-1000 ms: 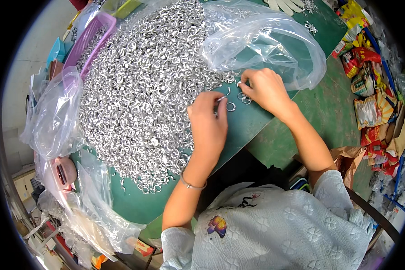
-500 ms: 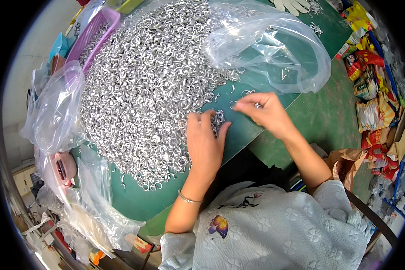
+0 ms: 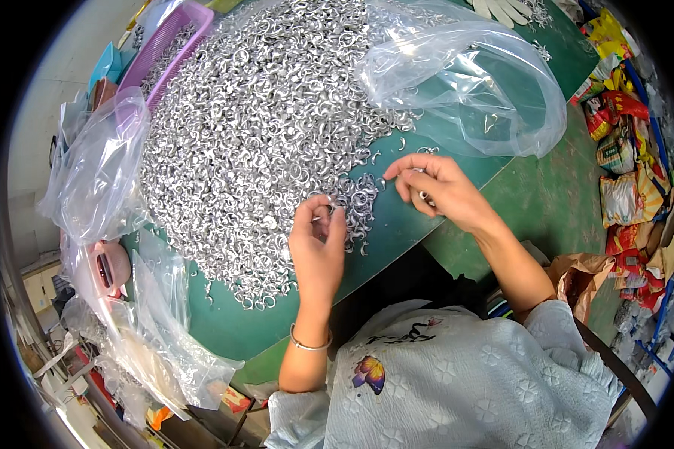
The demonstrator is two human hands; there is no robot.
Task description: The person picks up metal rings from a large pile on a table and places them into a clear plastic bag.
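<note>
A large heap of small silver metal rings and curved pieces covers much of the green tabletop. My left hand is at the heap's near right edge, fingers curled toward the thumb; what lies between the tips is too small to make out. To its right, my right hand is half closed around a few silver pieces at its curled fingers. Its index fingertip reaches toward a darker cluster of rings between the hands. Small loose pieces lie beyond the right hand.
A clear plastic bag lies at the far right, and more clear plastic hangs at the left. A purple basket stands at the far left, a pink device nearer. White gloves lie at the back. Colourful packets line the right side.
My left hand has drawn back left from the ring cluster, uncovering it, and its fingers have curled in. My right hand no longer shows the ring it pinched; its index finger now points left.
</note>
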